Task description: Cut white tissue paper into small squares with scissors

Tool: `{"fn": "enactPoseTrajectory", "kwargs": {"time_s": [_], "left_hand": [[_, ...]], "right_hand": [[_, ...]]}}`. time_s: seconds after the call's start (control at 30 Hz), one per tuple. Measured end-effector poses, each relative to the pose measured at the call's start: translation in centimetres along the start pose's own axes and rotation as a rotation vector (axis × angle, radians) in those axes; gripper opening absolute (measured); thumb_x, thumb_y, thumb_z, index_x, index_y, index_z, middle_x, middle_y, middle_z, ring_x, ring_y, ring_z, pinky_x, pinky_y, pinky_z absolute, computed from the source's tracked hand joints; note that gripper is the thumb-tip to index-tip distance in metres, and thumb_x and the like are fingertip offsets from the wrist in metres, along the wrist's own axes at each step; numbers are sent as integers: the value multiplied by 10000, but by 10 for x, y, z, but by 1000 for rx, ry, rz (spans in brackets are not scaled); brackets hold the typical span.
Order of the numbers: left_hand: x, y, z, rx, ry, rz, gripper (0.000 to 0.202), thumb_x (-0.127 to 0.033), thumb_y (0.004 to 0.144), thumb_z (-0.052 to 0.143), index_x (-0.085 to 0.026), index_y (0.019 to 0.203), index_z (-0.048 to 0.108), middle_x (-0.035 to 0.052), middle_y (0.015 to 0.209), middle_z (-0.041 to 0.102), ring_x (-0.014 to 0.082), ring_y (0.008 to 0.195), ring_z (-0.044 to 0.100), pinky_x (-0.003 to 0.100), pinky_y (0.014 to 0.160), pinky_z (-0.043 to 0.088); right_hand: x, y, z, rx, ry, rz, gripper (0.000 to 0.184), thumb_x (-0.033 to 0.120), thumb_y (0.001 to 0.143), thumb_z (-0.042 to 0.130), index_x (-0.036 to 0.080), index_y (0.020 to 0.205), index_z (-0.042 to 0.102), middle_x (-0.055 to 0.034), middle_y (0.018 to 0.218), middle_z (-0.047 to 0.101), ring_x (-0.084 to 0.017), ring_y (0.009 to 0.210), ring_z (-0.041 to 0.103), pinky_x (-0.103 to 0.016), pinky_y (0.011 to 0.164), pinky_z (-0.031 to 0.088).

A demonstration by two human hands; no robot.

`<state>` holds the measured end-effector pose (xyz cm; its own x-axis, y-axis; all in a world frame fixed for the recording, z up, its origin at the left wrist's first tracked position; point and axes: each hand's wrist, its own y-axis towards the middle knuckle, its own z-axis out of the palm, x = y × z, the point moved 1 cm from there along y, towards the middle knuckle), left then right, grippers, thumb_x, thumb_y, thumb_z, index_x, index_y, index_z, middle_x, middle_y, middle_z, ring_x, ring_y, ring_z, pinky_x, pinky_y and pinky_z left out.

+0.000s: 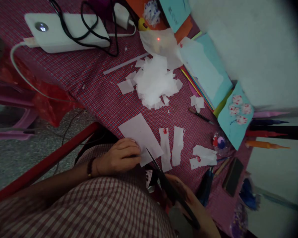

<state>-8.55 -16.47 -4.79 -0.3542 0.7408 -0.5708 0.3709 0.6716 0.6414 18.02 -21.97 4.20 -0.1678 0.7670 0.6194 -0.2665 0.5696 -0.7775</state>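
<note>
My left hand [119,155] is closed on the near edge of a white sheet of tissue paper [140,136], pinching it over the checked red cloth [94,82]. My right hand [188,201], low in the view and dim, grips black scissors [164,180]. Their blades point up-left and their tip meets the sheet's lower edge beside my left fingers. Two cut white strips [172,145] lie just right of the sheet, one with a red spot.
A heap of white paper scraps [155,82] lies beyond. Coloured paper sheets [206,69], a blue card with pink flowers [235,117], marker pens [265,132], a pencil [201,115], a white power bank [64,31] with black cables, and red plastic [49,99] surround the work area.
</note>
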Motion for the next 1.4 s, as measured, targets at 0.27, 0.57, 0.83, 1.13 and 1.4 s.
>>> {"fn": "enactPoseTrajectory", "kwargs": {"time_s": [0.27, 0.57, 0.83, 1.13, 1.4], "left_hand": [[0, 2, -1, 1, -16, 5, 83, -140, 868, 565, -191, 880, 630, 33, 845, 687, 163, 904, 610, 350, 905, 511], [0, 0, -1, 25, -18, 4, 95, -112, 844, 587, -178, 884, 641, 35, 853, 686, 172, 918, 603, 365, 910, 509], [0, 0, 3, -39, -56, 19, 60, -164, 840, 611, -191, 881, 646, 34, 851, 675, 168, 895, 609, 383, 889, 524], [0, -9, 6, 53, -124, 51, 107, -164, 835, 626, -185, 934, 662, 43, 907, 668, 184, 965, 590, 420, 969, 468], [0, -9, 7, 69, -155, 56, 119, -194, 863, 606, -186, 968, 663, 50, 913, 663, 195, 983, 587, 425, 977, 465]], "right_hand": [[-5, 1, 0, -14, -5, -42, 551, 573, 705, 742, 270, 1161, 670, -71, 956, 695, -232, 815, 635, -358, 770, 515], [-7, 2, -2, 25, -92, -29, 566, 565, 754, 710, 218, 1192, 624, -59, 865, 645, -251, 945, 609, -382, 857, 483], [-7, 1, 2, 249, -134, -50, 708, 593, 781, 674, 276, 1371, 446, -78, 1028, 604, -206, 888, 576, -340, 785, 478], [4, 13, 7, 235, -16, -117, 637, 658, 750, 661, 262, 1239, 557, -18, 908, 547, -155, 757, 509, -287, 707, 446], [4, 15, 12, 170, 6, -58, 621, 584, 741, 718, 263, 1243, 541, -26, 950, 554, -176, 857, 534, -317, 800, 454]]}}
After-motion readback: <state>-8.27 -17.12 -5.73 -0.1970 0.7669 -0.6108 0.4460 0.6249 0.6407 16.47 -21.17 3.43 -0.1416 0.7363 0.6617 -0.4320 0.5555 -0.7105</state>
